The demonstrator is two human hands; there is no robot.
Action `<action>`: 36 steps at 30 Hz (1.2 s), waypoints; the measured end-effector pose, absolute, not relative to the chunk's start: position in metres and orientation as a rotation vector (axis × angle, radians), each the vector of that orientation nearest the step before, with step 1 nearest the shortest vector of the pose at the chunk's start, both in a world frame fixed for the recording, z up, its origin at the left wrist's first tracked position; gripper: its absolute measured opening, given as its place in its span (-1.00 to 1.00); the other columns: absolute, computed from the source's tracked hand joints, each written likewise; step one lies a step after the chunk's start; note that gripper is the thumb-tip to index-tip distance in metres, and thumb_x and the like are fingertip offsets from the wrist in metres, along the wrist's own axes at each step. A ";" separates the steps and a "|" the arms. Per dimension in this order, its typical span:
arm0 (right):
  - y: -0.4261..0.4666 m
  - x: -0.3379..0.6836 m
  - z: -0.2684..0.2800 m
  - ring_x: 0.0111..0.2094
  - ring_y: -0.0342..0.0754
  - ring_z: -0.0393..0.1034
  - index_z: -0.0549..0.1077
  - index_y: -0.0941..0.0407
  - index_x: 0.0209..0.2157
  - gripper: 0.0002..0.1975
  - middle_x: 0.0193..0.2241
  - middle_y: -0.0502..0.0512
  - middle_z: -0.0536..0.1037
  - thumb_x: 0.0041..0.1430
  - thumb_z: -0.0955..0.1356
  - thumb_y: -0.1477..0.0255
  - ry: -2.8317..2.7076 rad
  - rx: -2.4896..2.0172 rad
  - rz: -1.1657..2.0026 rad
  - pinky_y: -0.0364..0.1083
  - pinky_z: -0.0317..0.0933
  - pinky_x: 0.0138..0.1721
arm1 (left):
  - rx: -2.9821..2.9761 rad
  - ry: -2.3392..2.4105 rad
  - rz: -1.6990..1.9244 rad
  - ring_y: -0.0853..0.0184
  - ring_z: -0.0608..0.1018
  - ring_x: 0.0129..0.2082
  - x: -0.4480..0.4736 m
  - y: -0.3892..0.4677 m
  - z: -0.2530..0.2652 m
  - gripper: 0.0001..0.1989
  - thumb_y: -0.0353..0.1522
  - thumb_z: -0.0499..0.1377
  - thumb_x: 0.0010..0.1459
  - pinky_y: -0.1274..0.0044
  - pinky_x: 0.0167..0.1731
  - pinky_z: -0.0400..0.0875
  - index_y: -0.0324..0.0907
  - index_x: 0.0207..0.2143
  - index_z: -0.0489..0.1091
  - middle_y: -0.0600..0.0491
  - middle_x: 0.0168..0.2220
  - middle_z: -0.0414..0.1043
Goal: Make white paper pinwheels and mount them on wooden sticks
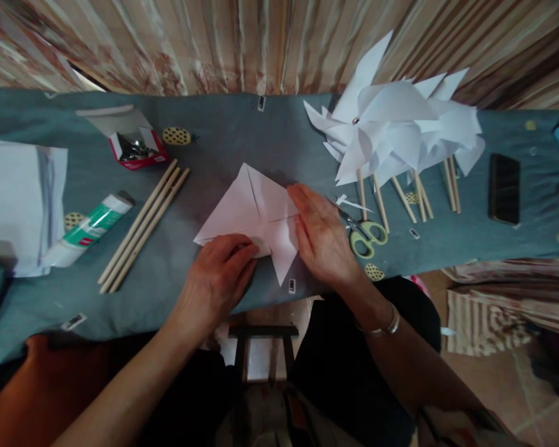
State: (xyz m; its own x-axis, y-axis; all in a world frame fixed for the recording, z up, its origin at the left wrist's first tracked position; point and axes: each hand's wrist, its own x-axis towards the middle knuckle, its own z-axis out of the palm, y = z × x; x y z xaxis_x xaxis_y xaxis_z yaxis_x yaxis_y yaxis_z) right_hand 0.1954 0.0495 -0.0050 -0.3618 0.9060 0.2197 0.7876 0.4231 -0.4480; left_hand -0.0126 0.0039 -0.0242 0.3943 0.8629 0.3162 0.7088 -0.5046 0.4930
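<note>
A white paper sheet (240, 208), cut from its corners towards the centre, lies on the cloth-covered table in front of me. My left hand (223, 270) is closed on its near left edge, with thumb and curled fingers gripping a paper corner folded in towards the middle. At the right edge, my right hand (323, 233) rests with its fingers stretched out and its thumb apart, steadying the paper. Just beyond the right hand are green-handled scissors (368, 239) and a small paper scrap (354, 203). The left fingertips are partly hidden.
Finished paper pinwheels (395, 124) on sticks are piled at the back right, near a dark phone (504, 189). To the left are three wooden sticks (142, 230), a glue stick (90, 230), an opened red box (137, 149) of metal pieces and stacked paper (13, 205).
</note>
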 end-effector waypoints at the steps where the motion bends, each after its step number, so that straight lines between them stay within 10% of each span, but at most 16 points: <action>1: 0.054 0.197 -0.004 0.26 0.16 0.24 0.30 0.27 0.23 -0.54 0.21 0.36 0.38 0.35 0.13 0.53 -2.264 -1.480 0.341 0.20 0.16 0.27 | 2.389 1.367 0.792 0.21 0.56 -0.17 -0.013 0.004 -0.024 -0.83 -0.42 0.11 0.29 0.35 -0.16 0.53 -0.18 -0.11 0.45 -0.07 -0.14 0.49; 16: 0.039 0.206 -0.002 -0.03 0.13 0.48 0.52 0.18 -0.01 -0.68 -0.04 0.25 0.59 0.35 0.22 0.41 -2.358 -1.416 0.308 0.18 0.33 0.08 | 2.590 1.475 0.731 0.05 0.44 0.04 -0.046 0.014 0.002 -0.74 -0.51 0.12 0.23 0.18 -0.05 0.46 -0.14 -0.05 0.43 -0.14 0.14 0.40; 24: 0.037 0.204 0.001 -0.02 0.11 0.44 0.55 0.13 -0.07 -0.71 -0.01 0.23 0.56 0.33 0.23 0.48 -2.366 -1.343 0.335 0.11 0.37 0.07 | 2.629 1.237 0.672 0.22 0.50 -0.28 -0.013 -0.006 -0.005 -0.88 -0.41 0.16 0.28 0.39 -0.31 0.49 -0.25 -0.18 0.45 -0.06 -0.25 0.53; 36: 0.043 0.223 0.004 0.23 0.01 0.30 0.52 0.01 0.01 -0.52 0.17 0.11 0.45 0.13 0.27 0.68 -2.152 -1.199 1.031 0.17 0.18 0.24 | 2.532 1.280 0.730 0.29 0.56 -0.34 -0.016 -0.010 -0.005 -0.90 -0.45 0.11 0.30 0.48 -0.37 0.55 -0.28 -0.24 0.42 -0.04 -0.30 0.50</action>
